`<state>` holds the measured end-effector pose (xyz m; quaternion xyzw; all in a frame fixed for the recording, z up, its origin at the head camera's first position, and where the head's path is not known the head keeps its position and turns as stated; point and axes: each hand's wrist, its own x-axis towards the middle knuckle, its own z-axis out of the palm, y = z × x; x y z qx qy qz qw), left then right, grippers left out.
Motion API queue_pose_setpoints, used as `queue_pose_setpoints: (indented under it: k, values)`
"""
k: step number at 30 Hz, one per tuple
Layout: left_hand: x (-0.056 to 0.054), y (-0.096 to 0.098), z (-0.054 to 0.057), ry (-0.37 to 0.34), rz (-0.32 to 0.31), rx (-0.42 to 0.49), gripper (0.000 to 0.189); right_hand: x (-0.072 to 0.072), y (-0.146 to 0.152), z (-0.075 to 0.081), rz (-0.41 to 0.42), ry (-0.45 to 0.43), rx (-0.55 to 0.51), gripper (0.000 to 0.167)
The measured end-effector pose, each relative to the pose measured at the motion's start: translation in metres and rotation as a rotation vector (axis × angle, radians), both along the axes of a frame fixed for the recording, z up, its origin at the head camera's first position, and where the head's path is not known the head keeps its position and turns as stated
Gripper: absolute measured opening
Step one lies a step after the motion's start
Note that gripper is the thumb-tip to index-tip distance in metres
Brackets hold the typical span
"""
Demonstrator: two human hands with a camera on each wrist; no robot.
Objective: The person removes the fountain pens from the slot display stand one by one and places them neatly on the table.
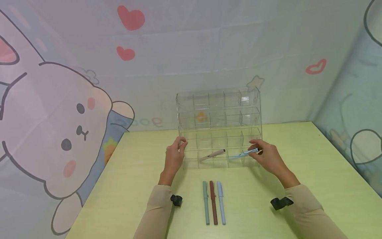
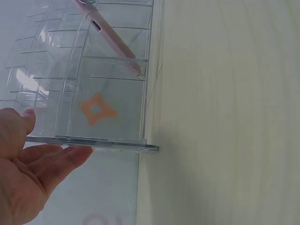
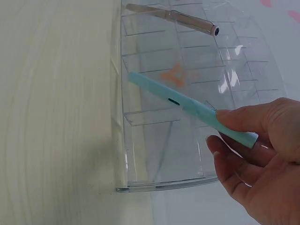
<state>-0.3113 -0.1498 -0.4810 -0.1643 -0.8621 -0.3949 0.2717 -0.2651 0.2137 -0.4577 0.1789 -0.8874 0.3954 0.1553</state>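
A clear tiered rack (image 1: 219, 142) with rows of compartments stands on the table. My left hand (image 1: 175, 154) holds its left side panel, thumb on the inner side and fingers on the outer side in the left wrist view. Between thumb and fingers, my right hand (image 1: 267, 157) pinches the capped end of a light blue pen (image 3: 164, 96). That pen slants, its lower end at a bottom-row compartment right of centre; whether it touches the floor of the compartment I cannot tell. A beige-pink pen (image 1: 212, 154) leans in the bottom row, further left.
In front of the rack, a green pen (image 1: 206, 202), a dark red pen (image 1: 213, 202) and a pale lavender pen (image 1: 221, 202) lie side by side on the yellow-green table (image 1: 134, 205). A printed cloth backdrop (image 1: 185, 49) hangs close behind the rack.
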Motion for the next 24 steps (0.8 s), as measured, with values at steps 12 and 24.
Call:
queue_pose_setpoints:
  k: [12, 24]
  values:
    - [0.002, 0.002, 0.002, -0.035, 0.012, 0.004, 0.013, 0.008, -0.001, 0.017, -0.026, 0.073, -0.153, 0.044]
    - [0.0, 0.002, 0.002, -0.026, 0.009, -0.003, 0.013, 0.015, -0.001, 0.031, -0.05, 0.138, -0.306, 0.046]
